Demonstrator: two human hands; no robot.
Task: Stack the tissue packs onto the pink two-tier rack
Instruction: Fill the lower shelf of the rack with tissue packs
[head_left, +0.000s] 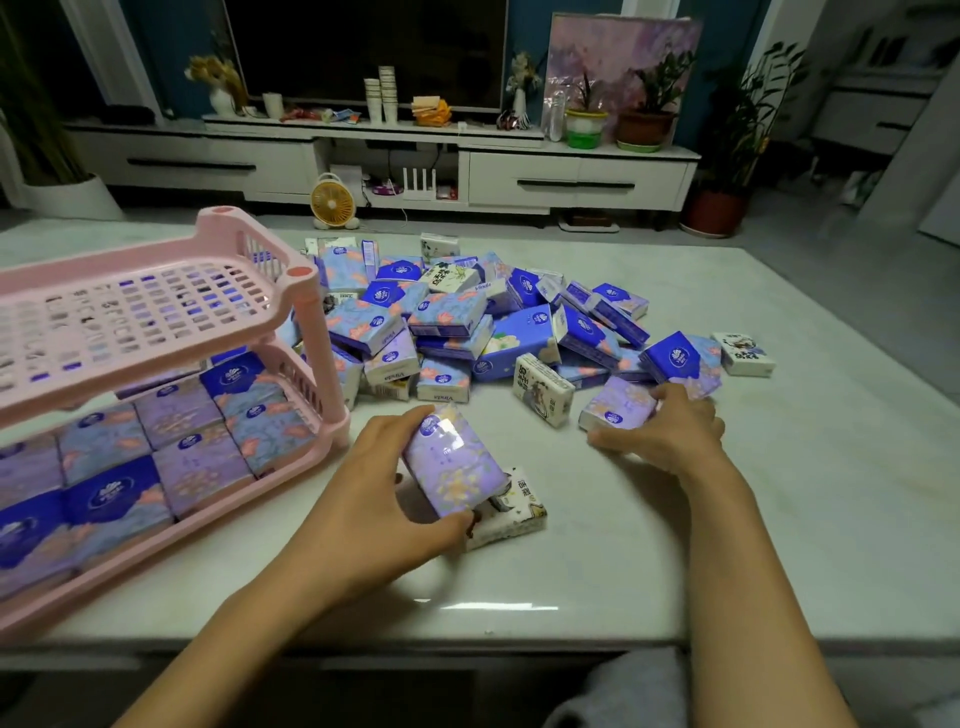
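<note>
The pink two-tier rack (306, 332) stands at the table's left. Its lower tier holds several purple and blue tissue packs (197, 467); its slotted upper tier is bare. A heap of loose tissue packs (457, 322) lies in the table's middle. My left hand (379, 483) grips a lilac flowered pack (452, 467), tilted above a white printed pack (514, 514) on the table. To the right, my right hand (675, 431) holds another lilac pack (615, 405) at the heap's near edge.
A white pack (543, 387) stands on edge between my hands and another white one (745, 353) lies at the heap's right end. The pale table (779, 519) has a near edge close to me. Behind it are a TV cabinet (571, 176), a small fan (332, 200) and potted plants.
</note>
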